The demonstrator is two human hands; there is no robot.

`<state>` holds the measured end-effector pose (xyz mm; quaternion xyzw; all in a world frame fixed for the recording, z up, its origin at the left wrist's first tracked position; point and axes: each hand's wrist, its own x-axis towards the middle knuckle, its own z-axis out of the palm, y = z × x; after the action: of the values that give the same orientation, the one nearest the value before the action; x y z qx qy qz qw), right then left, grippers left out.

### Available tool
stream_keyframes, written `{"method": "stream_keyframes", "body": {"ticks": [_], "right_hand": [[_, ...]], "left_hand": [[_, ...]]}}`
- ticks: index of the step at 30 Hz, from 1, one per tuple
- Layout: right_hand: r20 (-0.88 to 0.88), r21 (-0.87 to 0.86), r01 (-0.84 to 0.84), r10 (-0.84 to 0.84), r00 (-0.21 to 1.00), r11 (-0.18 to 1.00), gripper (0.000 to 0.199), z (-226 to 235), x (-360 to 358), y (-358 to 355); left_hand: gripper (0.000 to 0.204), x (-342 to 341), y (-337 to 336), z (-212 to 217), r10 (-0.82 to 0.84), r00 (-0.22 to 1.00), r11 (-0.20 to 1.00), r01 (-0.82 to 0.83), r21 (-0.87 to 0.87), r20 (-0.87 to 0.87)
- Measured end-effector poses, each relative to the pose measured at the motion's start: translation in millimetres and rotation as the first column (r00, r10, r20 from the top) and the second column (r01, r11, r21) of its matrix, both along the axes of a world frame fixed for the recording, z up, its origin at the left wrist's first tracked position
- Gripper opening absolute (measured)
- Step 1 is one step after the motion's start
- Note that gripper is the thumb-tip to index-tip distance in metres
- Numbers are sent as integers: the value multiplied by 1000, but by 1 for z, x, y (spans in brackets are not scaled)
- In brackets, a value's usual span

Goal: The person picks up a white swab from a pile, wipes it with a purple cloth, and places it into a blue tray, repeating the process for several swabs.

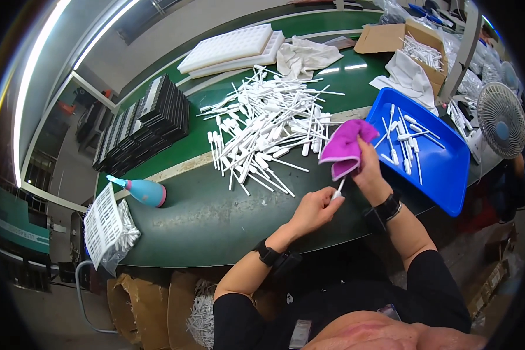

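My left hand (318,211) is closed on the thicker end of a white plastic stick (340,188) near the front edge of the workbench. Its thin shaft runs up toward my right hand (368,169), which grips a bright purple cloth (345,147). Folds of the cloth hide the shaft's far end. Beyond my hands lies a big loose pile of similar white sticks (268,125), each with a wide rounded end. To the right of the cloth, a blue tray (452,186) holds several more of them.
Black stacked trays (146,114) stand at left, near a teal squeeze bottle (146,191) and a bag of white parts (128,230). White foam trays (230,48) and a white rag (306,57) lie behind the pile. At right are a cardboard box (385,39) and a fan (500,121).
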<state>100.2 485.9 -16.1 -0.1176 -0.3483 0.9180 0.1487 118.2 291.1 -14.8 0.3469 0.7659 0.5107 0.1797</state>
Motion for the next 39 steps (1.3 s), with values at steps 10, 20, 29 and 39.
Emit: {"method": "stream_keyframes", "body": {"ticks": [10, 20, 29, 39], "right_hand": [[25, 212, -229, 229, 973, 950, 30, 12, 15, -49], [288, 600, -597, 552, 783, 533, 32, 12, 22, -46], [305, 590, -680, 658, 688, 436, 34, 17, 26, -54], [53, 828, -188, 260, 964, 528, 35, 14, 23, -49]], "left_hand": [[26, -15, -9, 6, 213, 966, 971, -225, -74, -144], [25, -26, -18, 27, 204, 932, 868, -313, 385, 298], [24, -42, -39, 34, 317, 804, 713, -552, 433, 503], [25, -45, -41, 37, 398, 800, 604, -597, 529, 449]]}}
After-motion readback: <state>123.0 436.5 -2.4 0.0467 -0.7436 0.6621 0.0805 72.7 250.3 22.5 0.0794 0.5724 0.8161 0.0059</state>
